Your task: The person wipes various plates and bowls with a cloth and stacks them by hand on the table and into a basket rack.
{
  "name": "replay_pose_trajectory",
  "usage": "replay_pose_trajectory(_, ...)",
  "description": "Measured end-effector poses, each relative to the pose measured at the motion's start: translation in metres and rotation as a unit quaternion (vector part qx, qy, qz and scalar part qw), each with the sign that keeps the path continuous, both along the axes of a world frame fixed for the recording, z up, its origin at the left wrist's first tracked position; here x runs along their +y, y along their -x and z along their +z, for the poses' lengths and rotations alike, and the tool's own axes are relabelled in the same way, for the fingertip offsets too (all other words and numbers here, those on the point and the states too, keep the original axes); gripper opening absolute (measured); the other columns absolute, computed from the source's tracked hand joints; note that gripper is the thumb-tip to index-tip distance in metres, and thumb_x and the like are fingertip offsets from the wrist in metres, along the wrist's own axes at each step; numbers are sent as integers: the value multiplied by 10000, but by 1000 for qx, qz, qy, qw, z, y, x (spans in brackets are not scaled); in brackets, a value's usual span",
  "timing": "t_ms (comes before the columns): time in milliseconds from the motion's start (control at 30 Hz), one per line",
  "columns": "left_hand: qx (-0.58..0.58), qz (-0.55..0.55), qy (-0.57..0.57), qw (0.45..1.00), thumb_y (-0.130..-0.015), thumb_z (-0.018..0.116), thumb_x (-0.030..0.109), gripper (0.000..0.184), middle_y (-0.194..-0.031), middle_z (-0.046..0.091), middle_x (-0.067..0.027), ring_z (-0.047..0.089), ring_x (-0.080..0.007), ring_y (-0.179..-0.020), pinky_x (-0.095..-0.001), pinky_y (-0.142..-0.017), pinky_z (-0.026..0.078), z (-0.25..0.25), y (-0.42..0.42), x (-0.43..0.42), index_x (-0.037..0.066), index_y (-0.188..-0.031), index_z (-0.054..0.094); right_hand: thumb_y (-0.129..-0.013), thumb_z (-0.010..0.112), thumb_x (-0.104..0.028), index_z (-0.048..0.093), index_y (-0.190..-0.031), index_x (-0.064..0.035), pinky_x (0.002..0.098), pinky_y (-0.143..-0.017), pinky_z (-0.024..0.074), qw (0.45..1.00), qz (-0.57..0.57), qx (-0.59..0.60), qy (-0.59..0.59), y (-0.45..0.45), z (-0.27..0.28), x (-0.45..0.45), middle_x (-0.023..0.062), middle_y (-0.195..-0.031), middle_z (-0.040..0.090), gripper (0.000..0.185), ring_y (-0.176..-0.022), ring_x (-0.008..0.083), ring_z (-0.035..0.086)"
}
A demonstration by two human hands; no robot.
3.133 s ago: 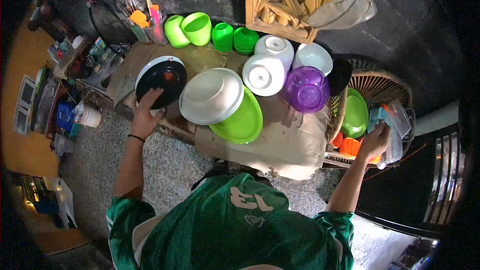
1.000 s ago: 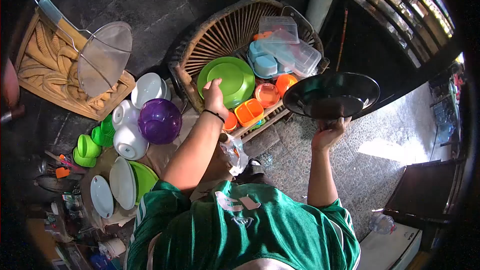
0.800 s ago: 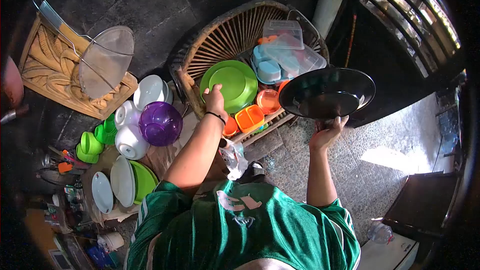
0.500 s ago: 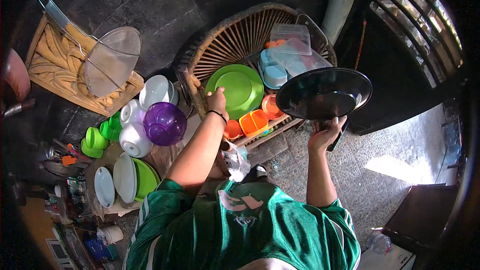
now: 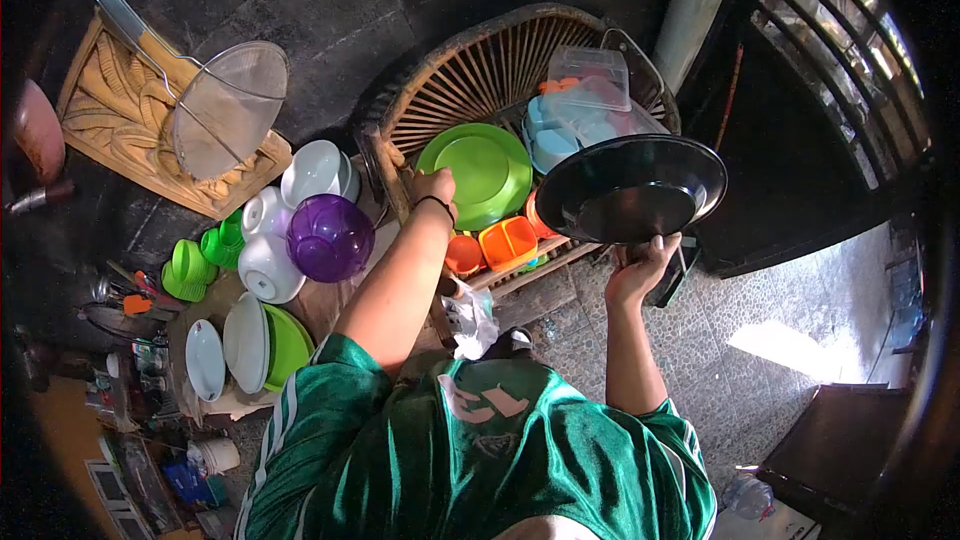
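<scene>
Black and glossy, a wide plate (image 5: pixel 610 210) was held by its near rim in the right hand (image 5: pixel 640 270), with the thumb pressed to the edge, just beside the front right corner of the bamboo chair (image 5: pixel 540 12). The fingers beneath were partly hidden. The left hand (image 5: pixel 435 185), with a dark band (image 5: pixel 437 202) worn at its wrist, was curled at the chair's left arm, by the edge of a round green plate (image 5: pixel 475 175) set on the chair; whether that edge was gripped could not be told.

Orange containers (image 5: pixel 508 243) were lined up along the chair's front, and blue containers (image 5: pixel 552 145) were partly covered by clear plastic boxes (image 5: pixel 590 70) at its right side. To the left of the chair, a purple bowl (image 5: pixel 330 238) was placed against white bowls (image 5: pixel 268 268), with green bowls (image 5: pixel 187 270) stacked farther off. Pale oval dishes (image 5: pixel 246 345) and a green tray (image 5: pixel 288 345) were set down lower left of the chair. A strainer (image 5: pixel 230 110) was hung in front of a carved wooden panel (image 5: pixel 115 105), well left of the chair.
</scene>
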State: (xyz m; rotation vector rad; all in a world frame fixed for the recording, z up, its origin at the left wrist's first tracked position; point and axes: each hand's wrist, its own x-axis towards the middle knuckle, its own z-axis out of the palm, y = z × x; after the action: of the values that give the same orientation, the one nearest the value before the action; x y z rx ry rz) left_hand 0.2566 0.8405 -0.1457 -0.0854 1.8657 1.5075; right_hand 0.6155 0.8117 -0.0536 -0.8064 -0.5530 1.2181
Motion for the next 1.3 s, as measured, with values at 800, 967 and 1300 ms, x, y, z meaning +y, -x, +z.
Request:
replay_pose_trajectory(800,167,57,-48,983,-1056,646,83,101,-1115,731,-126,697,-231,-960,-382,-814,576,103,-36,-16,159,-1117,672,-1010,540,-248,444,-1326,-161,235,-523,383,989,88,-109,39,0,5,-13,-15,-1000,538,341,-688,70,482)
replay_pose_trajectory(967,188,34,-156,969,-1067,615,57,111,-1081,715,-97,690,-212,-970,-369,-788,583,74,-18,-15,147,-1104,668,-1052,533,-352,518,-1335,-191,226,-486,351,982,67,-155,90,0,4,-22,-66,-863,534,326,-629,52,485)
replay_pose_trajectory(1300,-11,76,-424,903,-1052,614,-20,145,-1119,647,-38,640,-180,-1044,-364,-923,554,206,-59,-50,105,-1032,686,-1065,486,-368,401,-1538,-127,265,-531,362,962,155,-214,68,3,-30,-5,8,-941,559,538,-631,108,459)
